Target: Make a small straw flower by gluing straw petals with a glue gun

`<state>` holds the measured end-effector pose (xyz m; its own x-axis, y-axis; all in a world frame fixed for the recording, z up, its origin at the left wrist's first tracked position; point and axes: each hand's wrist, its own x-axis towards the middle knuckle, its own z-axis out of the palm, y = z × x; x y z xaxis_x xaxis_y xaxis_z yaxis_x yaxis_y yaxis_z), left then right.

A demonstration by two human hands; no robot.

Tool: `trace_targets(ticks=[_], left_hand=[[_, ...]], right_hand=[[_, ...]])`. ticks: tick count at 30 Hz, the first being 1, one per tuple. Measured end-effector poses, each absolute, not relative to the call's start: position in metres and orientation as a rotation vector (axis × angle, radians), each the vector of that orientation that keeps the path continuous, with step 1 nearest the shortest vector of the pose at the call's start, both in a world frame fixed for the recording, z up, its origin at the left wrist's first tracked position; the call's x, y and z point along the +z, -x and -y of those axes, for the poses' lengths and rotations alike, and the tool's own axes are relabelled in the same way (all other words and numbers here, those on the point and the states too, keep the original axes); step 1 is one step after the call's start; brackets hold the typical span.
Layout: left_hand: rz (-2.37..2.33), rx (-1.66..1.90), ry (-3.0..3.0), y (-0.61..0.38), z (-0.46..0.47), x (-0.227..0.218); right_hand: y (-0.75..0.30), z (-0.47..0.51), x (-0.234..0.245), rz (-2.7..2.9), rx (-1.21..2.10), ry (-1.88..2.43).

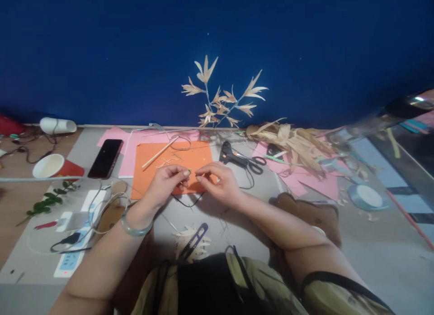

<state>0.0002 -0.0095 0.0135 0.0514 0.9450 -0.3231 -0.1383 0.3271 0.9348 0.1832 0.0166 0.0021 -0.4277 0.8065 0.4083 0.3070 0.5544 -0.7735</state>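
Over the front part of an orange sheet (145,165), my left hand (166,183) is closed in a pinch. A tiny pale bit shows at its fingertips, too small to name. My right hand (220,181) faces it a short gap away, thumb and fingers also pinched; what they hold, if anything, I cannot make out. Thin pale strips (172,159) and a light stick (160,153) lie on the sheet behind my hands. Below them, purple thread snips (195,240) rest on a pile of pale cut pieces (181,247).
Branches of dried-husk flowers (220,100) stand at the blue wall. A black glue gun (233,154), scissors (256,164) and dried husks (294,140) lie to the right, with a ribbon roll (368,197) farther out. On the left are a phone (106,159), a paper cup (57,166) and a power strip (73,256).
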Motion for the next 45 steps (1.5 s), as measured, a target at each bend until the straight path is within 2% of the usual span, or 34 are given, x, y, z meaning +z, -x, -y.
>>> trace_targets(ticks=[11,30,45], left_hand=[[-1.053,0.750,-0.849,0.001,0.011,0.015],[-1.231,0.805,-1.158,-0.003,0.014,0.015],[-1.323,0.757,-1.725,0.001,0.012,0.009]], right_hand=[[-0.186,-0.024,0.006,1.875,1.145,0.692],[-0.183,-0.020,0.005,1.944,1.171,0.854],[-0.181,-0.024,-0.003,1.844,1.207,0.966]])
